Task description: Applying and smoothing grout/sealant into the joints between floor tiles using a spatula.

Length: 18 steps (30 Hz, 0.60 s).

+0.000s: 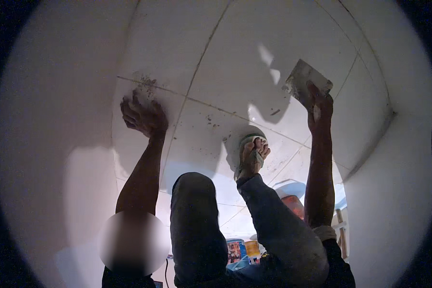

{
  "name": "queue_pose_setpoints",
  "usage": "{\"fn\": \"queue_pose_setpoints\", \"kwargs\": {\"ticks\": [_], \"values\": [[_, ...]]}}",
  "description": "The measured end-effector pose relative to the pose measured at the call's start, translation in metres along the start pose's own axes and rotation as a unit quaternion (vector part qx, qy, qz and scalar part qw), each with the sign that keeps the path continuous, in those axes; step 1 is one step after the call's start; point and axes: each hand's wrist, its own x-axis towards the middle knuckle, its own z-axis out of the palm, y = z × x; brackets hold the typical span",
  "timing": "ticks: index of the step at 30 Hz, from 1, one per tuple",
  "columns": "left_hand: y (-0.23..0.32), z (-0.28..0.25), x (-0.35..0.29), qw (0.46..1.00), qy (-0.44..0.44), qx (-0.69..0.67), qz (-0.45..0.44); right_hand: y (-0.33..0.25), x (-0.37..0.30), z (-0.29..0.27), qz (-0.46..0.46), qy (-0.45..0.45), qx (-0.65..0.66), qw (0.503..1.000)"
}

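My left hand is on the pale floor tiles, fingers bent and spread apart. Just beyond its fingertips lies a small heap of crumbly debris, along a joint between tiles. In my right hand is a broad, flat grey scraper with dried residue on its face and edges. Its blade is angled to the upper left, close to the floor; whether it touches the tiles I cannot tell. My fingers partly hide the scraper's near end.
My sandalled foot stands between my arms. Crumbs and a dark sliver lie on the tiles. White walls rise at left and right. Behind my legs are a reddish container, a blue printed bucket and a yellow container.
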Motion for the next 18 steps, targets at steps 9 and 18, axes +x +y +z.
{"fn": "queue_pose_setpoints", "kwargs": {"ticks": [9, 18], "values": [[-0.002, -0.011, -0.003, 0.999, 0.031, -0.007, 0.008, -0.060, 0.005, 0.080, 0.252, -0.101, 0.442, 0.855], [0.058, -0.082, 0.036, 0.870, -0.154, -0.463, 0.071, -0.080, 0.009, 0.145, 0.051, -0.282, 0.321, 0.902]]}}
